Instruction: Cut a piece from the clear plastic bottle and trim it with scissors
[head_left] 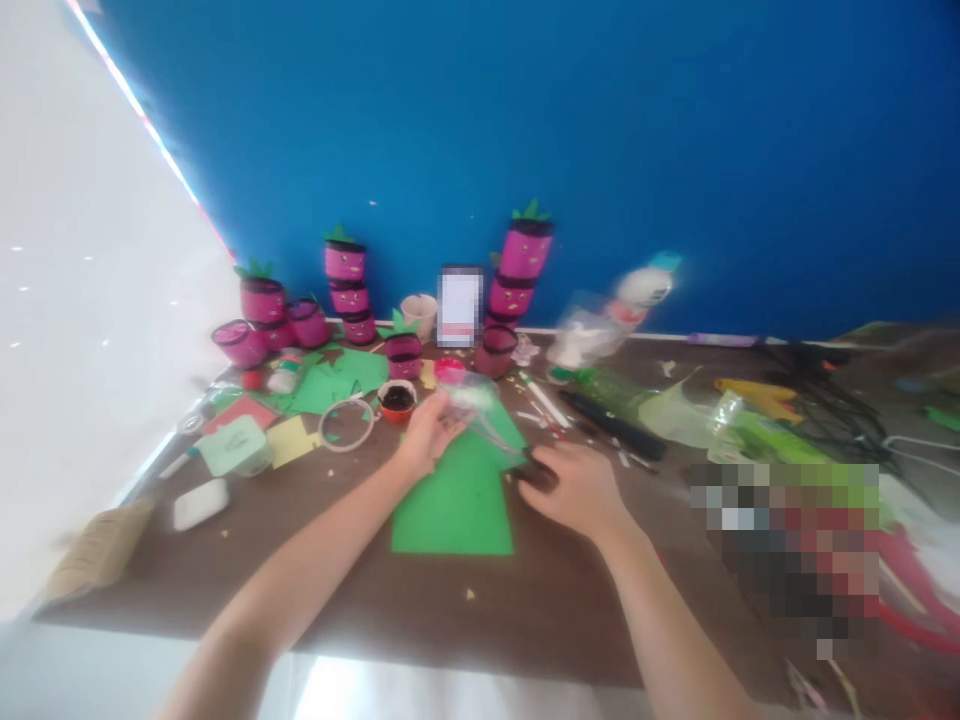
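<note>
My right hand [576, 485] is closed around the dark handles of a pair of scissors [495, 437]. Their blades point up and left, reaching a piece of clear plastic [474, 393]. That plastic is pinched in the fingers of my left hand [431, 435]; its exact shape is blurred. Beneath both hands lies a green sheet [454, 510] on the brown table. Just beyond my left hand are a small cup of dark paint [397, 398], a pink round lid [450, 370] and a short magenta cup [403, 355] with black rims.
Magenta cup stacks with green leaf tops [523, 250] stand along the blue wall, beside a propped phone [460, 305]. Left are a clear ring [346, 425], yellow paper [298, 440] and a white case [201, 504]. A black tool [611, 425] and cluttered cables [840, 390] lie right.
</note>
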